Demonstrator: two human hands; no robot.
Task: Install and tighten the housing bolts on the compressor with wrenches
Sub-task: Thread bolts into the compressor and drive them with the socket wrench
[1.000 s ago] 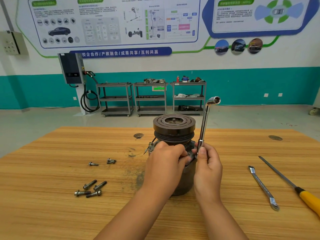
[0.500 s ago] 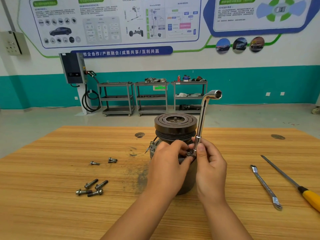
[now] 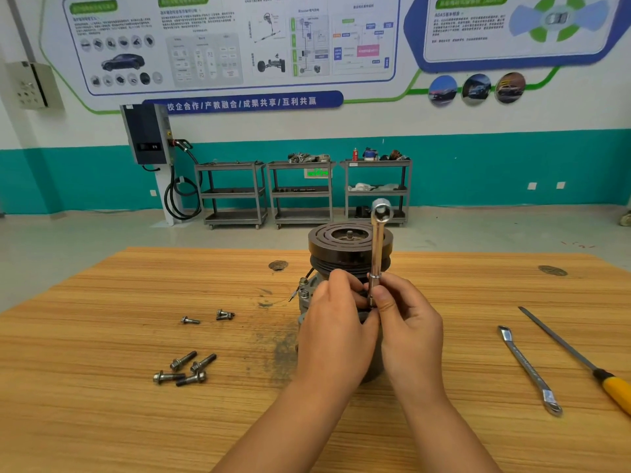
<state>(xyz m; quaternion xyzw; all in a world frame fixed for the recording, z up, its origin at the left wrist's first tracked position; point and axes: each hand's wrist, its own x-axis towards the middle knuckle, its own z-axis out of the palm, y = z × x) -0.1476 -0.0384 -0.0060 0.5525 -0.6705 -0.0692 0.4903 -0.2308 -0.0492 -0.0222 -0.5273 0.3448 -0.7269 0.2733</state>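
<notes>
Compressor (image 3: 338, 249) stands upright near the middle of the bench (image 3: 102, 336), grooved pulley uppermost. The left hand (image 3: 336, 324) is curled around the housing just below the pulley; its fingertips are hidden. The right hand (image 3: 409, 324) pinches the lower shank of the L-shaped socket wrench (image 3: 376, 254). This tool stands almost upright against the near side of the compressor, with its bent socket end above the pulley rim and its lower end hidden between the hands. Left of the compressor, well apart from it, four loose bolts (image 3: 184, 368) lie in a cluster. A few smaller bolts (image 3: 225, 314) lie nearer the compressor. Right of the compressor, a flat wrench (image 3: 527, 368) and a yellow-handled tool (image 3: 580, 360) lie side by side, not touching.
</notes>
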